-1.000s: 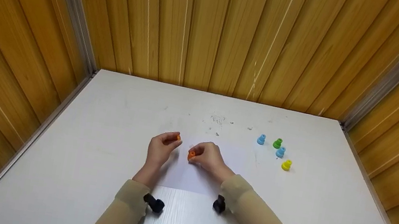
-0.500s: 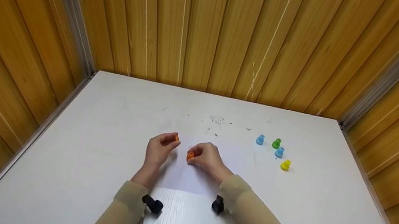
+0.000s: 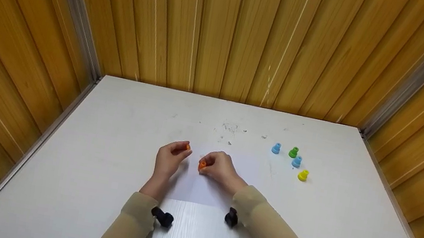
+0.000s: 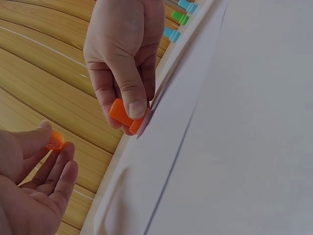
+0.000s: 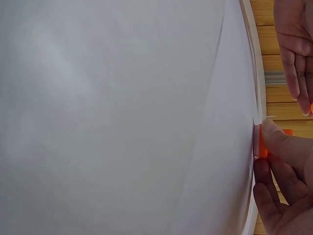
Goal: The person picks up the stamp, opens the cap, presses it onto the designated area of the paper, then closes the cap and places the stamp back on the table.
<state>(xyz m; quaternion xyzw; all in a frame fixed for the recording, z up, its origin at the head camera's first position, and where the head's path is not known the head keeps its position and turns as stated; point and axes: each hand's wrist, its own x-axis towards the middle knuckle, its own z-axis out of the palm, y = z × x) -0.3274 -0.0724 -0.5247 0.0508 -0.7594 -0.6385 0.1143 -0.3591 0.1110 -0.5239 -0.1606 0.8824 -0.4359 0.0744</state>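
Note:
My right hand (image 3: 221, 166) pinches a small orange toy stamp (image 4: 123, 114) by its knobbed handle, thumb on one side and fingers on the other. In the right wrist view, the stamp's pale pinkish base sits right at the white paper (image 5: 227, 98). Off to the left and raised above the paper's far left part, my left hand (image 3: 170, 159) holds a small round orange cap (image 4: 56, 140) between thumb and fingertips. A patterned mark shows on the cap's face in the left wrist view.
Several more stamps stand upright on the white table (image 3: 108, 119) at the right: two blue, including one blue stamp (image 3: 276, 148), a green stamp (image 3: 294, 152) and a yellow stamp (image 3: 303, 175). Dark smudges (image 3: 230, 128) mark the table behind the paper. Wood-patterned walls (image 3: 218, 29) enclose it.
The hands keep their holds on the stamp and the cap, with almost no movement. The whole head view has shifted very slightly.

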